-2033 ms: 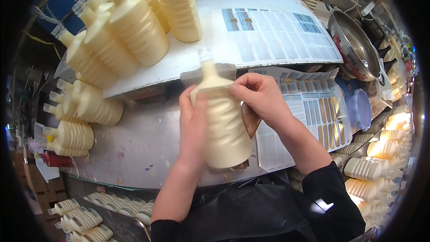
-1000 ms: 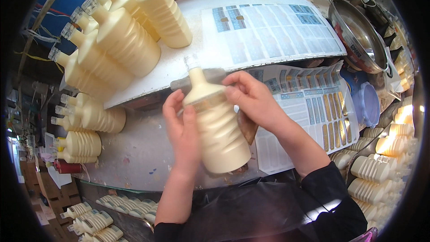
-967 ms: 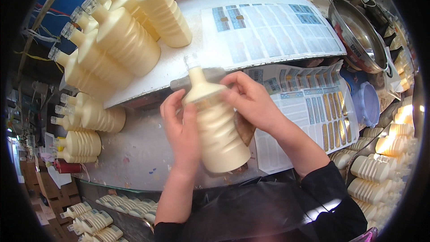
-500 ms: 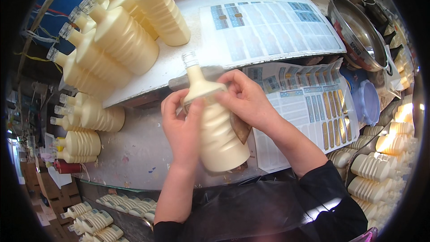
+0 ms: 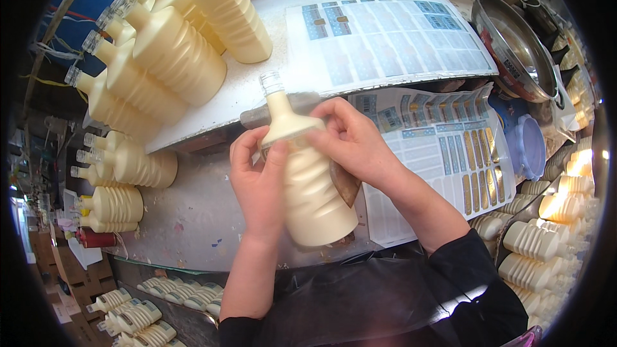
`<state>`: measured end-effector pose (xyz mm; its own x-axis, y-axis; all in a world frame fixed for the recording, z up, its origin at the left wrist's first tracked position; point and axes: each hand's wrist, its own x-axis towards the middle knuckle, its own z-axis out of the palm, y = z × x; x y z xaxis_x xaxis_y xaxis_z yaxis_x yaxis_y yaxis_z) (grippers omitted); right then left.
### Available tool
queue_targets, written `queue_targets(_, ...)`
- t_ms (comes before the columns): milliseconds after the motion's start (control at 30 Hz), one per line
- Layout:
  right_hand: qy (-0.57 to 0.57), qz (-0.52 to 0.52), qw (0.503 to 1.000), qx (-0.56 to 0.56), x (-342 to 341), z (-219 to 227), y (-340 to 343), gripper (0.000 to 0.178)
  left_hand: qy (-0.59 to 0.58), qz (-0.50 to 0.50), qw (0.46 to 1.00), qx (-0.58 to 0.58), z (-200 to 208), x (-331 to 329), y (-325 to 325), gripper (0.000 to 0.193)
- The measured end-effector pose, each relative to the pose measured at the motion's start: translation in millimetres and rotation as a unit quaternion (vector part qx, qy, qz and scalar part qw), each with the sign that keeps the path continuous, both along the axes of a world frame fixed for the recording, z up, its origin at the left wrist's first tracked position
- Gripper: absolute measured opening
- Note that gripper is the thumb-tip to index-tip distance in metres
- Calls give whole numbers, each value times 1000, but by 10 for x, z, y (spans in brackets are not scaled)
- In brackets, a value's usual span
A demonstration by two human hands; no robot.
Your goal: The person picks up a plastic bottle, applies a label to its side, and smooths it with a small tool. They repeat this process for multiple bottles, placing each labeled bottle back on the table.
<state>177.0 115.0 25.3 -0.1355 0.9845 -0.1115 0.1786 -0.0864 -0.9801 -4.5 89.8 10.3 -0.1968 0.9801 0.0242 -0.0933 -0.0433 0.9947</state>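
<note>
Our left hand (image 5: 258, 183) clasps the cream bottle (image 5: 316, 196), likely steadying it; what our right hand (image 5: 355, 144) pinches at its shoulder, we cannot tell. Right of it, a label sheet (image 5: 443, 157) seems handy.

The left forearm (image 5: 250, 276) is angled upward, the right forearm (image 5: 424, 209) slanted inward. The left hand (image 5: 258, 173) is half curled, its thumb raised; the right hand (image 5: 353, 138) is turned leftward, its fingers bent.

Head-worn fisheye, looking down, bottle (image 5: 318, 199) near
</note>
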Motion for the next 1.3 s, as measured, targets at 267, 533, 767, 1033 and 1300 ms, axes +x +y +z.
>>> queue_targets(267,1,3,1000,-6,-9,-3,5,40,-9,3,1000,4,-4,-5,-4,31)
queue_targets(533,19,-4,1000,-15,-27,50,-9,31,-5,4,1000,-2,12,11,3,31)
queue_targets(767,10,10,1000,-9,-8,-7,6,34,11,13,1000,-5,8,16,1,30)
queue_targets(1033,102,21,994,-23,28,-88,23,28,23,15,1000,4,-54,4,45,33)
queue_targets(1300,70,6,997,-19,-13,-57,21,28,25,13,1000,11,-61,13,48,33)
